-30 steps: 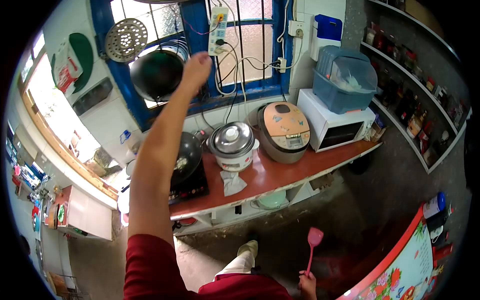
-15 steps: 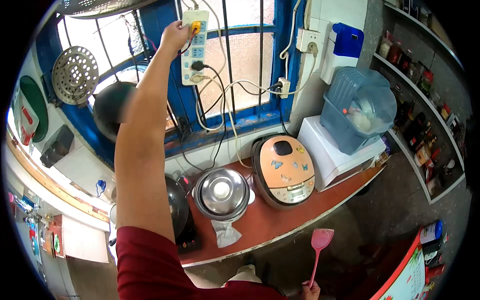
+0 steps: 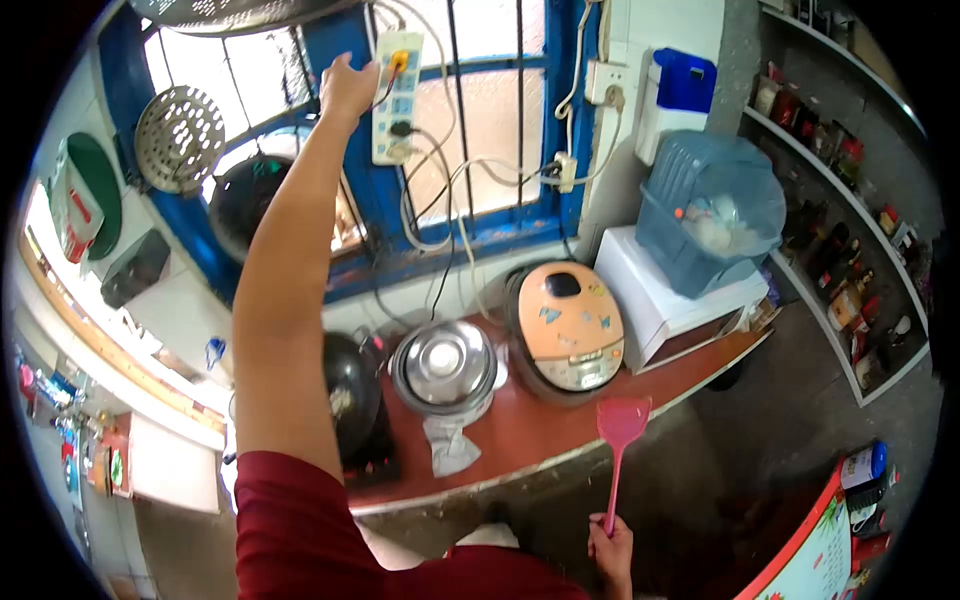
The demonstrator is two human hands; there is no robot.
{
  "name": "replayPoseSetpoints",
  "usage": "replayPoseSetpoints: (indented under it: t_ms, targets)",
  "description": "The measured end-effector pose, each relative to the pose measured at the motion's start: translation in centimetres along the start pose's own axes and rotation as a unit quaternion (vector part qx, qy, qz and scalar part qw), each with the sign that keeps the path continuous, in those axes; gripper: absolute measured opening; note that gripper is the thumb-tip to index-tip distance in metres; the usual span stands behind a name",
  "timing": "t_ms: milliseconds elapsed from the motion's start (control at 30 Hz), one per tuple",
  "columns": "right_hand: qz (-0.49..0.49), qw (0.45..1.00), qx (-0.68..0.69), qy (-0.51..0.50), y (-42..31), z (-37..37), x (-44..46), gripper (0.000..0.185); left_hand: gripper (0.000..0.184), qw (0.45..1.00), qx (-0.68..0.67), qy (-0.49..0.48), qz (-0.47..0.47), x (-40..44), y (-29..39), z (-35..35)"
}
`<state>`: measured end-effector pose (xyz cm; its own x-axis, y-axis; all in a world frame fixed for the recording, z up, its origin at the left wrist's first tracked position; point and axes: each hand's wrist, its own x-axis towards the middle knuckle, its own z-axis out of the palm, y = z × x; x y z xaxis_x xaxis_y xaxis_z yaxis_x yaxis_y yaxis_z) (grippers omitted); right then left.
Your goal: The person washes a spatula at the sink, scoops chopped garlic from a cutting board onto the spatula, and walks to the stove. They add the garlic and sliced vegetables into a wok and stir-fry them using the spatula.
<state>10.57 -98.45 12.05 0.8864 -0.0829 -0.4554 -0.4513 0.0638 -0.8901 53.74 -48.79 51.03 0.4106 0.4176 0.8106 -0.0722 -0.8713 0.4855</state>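
My left hand [image 3: 348, 90] is raised at the window, just left of a white power strip [image 3: 397, 110] that hangs upright. Its fingers look apart and nothing shows in them. A yellow-orange plug [image 3: 400, 61] sits in the strip's upper part, with black and pale plugs lower down. Low in the view, my right hand [image 3: 611, 545] is closed around the handle of a pink spatula [image 3: 623, 425], blade upward. The spatula's blade appears over the counter's front edge.
On the red counter [image 3: 520, 440] are a dark wok [image 3: 350, 405], a steel pot [image 3: 445, 368], a cloth [image 3: 452, 450] and an orange-topped rice cooker [image 3: 570, 330]. A blue dish box [image 3: 710, 215] stands on a white appliance [image 3: 650, 300]. Shelves of jars [image 3: 840, 190] line the right.
My left hand has come off the yellow-orange plug and sits a little left of the strip. My right hand has risen, bringing the pink spatula up toward the counter.
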Motion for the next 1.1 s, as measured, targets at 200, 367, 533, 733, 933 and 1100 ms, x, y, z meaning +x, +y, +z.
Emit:
replayPoseSetpoints:
  t_ms: [200,367,533,733,933,1100]
  targets:
    - [-0.026,0.987,-0.025,-0.158,3.7,-0.6,-1.2,0.024,0.037,0.929,-0.213,-0.295,-0.063,-25.5,2.0,-19.0]
    - [-0.038,0.958,-0.093,-0.268,6.2,0.8,-3.2,0.032,0.031,0.815,-0.207,-0.324,-0.434,-54.6,0.5,-34.0]
    - [-0.029,0.948,-0.072,-0.308,8.4,3.1,-6.1,0.022,0.031,0.616,-0.307,-0.151,-0.709,-72.3,-1.2,-45.7]
    - [0.129,0.954,-0.040,-0.268,7.8,7.2,-10.4,0.016,0.036,0.543,-0.321,-0.041,-0.775,-74.1,-12.9,-52.1]
    - [0.118,0.972,-0.073,-0.192,10.9,11.3,-12.7,0.024,0.050,0.504,-0.392,0.046,-0.768,-70.7,-32.0,-50.0]
    - [0.144,0.980,-0.050,-0.127,12.6,17.1,-16.6,0.028,0.048,0.568,-0.385,0.015,-0.727,-67.7,-39.6,-47.2]
